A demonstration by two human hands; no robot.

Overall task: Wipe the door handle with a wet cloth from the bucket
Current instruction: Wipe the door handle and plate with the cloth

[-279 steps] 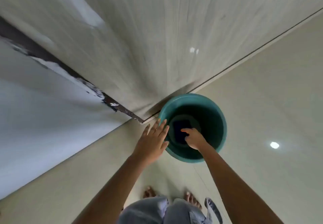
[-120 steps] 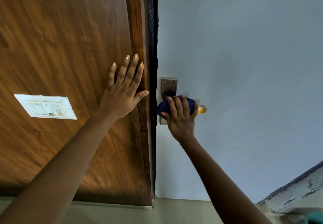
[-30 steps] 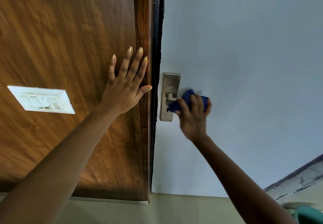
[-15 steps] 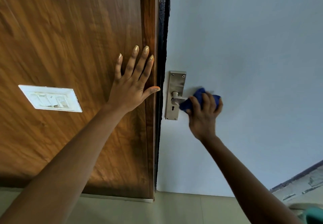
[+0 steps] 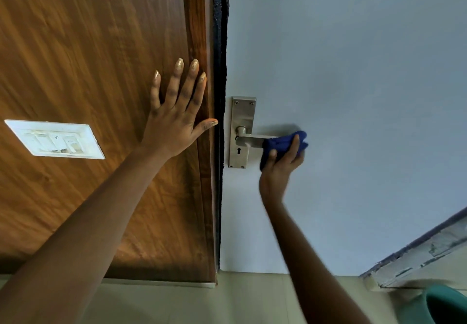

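A steel lever door handle (image 5: 250, 140) sticks out of its long backplate (image 5: 241, 113) on the pale grey door (image 5: 341, 83). My right hand (image 5: 281, 164) grips a dark blue cloth (image 5: 283, 144) wrapped around the handle's outer end, hiding its tip. My left hand (image 5: 177, 118) lies flat with fingers spread on the brown wooden panel (image 5: 88, 45) left of the door's edge. The teal bucket (image 5: 444, 303) shows only partly in the bottom right corner.
A white switch plate (image 5: 54, 139) is set in the wooden panel at the left. A dark gap (image 5: 219, 146) runs between panel and door. Beige floor tiles (image 5: 227, 301) lie below, and a chipped wall edge (image 5: 419, 255) runs at the lower right.
My right hand has slid the cloth outward along the lever, from near the backplate to its far end, baring the lever's inner part. My left hand stays flat on the wooden panel.
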